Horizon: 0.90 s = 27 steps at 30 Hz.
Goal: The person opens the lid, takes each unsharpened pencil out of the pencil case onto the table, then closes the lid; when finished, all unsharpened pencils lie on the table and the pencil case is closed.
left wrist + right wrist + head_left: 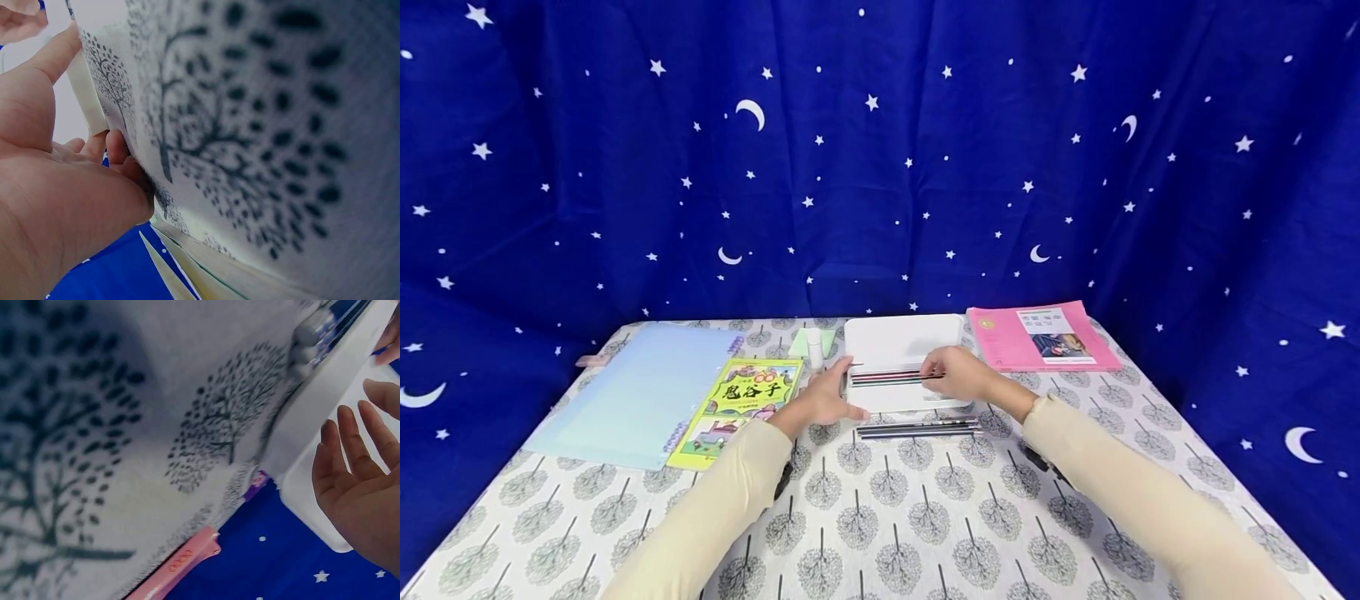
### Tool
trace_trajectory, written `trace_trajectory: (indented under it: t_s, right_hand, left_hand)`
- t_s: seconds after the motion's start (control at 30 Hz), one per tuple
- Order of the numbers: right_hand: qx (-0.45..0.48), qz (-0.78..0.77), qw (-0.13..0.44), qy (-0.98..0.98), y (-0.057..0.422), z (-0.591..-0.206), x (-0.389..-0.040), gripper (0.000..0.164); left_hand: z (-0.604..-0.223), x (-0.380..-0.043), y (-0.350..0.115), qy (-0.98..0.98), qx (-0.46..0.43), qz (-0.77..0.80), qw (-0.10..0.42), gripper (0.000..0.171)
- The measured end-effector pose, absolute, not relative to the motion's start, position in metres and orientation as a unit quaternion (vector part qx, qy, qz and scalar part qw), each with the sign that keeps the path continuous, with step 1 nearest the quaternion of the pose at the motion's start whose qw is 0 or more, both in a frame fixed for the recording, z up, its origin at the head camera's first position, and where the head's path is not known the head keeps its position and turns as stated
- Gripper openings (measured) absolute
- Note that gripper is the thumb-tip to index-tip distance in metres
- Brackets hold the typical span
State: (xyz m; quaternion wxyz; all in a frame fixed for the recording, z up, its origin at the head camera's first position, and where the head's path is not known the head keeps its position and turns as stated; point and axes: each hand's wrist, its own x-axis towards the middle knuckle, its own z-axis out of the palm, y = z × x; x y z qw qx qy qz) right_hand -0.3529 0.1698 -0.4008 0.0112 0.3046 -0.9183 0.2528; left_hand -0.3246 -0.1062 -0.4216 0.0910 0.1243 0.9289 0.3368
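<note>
A white pencil case (904, 337) lies with its lid raised at the back, and several coloured pencils (883, 378) rest in its tray. My left hand (826, 394) holds the case's left end, thumb at the near corner and fingers towards the far side. In the left wrist view its thumb lies along the pale wall. My right hand (958, 372) is over the right part of the tray, fingertips right by the pencil ends. Its fingers are loosely bent in the right wrist view, with nothing showing between them. In front of the case lies a row of dark pencils (917, 429).
Left of the case stand a white glue stick (815, 348), a yellow book (737, 408) and a light blue folder (632, 392). A pink book (1045, 336) lies at the back right. The tree-patterned tablecloth (895, 517) ends at a blue curtain (880, 167).
</note>
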Motion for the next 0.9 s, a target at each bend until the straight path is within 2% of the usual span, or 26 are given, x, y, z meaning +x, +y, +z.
trace_trajectory:
  t_s: [0.27,0.7,0.9]
  right_hand:
    - [0.331,0.217,0.000,-0.918,0.173,-0.410,-0.372,0.008]
    - [0.364,0.207,-0.070,-0.905,0.163,-0.402,-0.378,0.014]
    - [0.375,0.213,-0.072,-0.899,0.163,-0.401,-0.378,0.010]
  left_hand:
    - [-0.422,-0.324,-0.105,0.928,0.124,0.339,0.096,0.111]
    - [-0.425,-0.327,-0.106,0.930,0.121,0.333,0.095,0.112]
    - [-0.425,-0.328,-0.106,0.930,0.119,0.333,0.097,0.113]
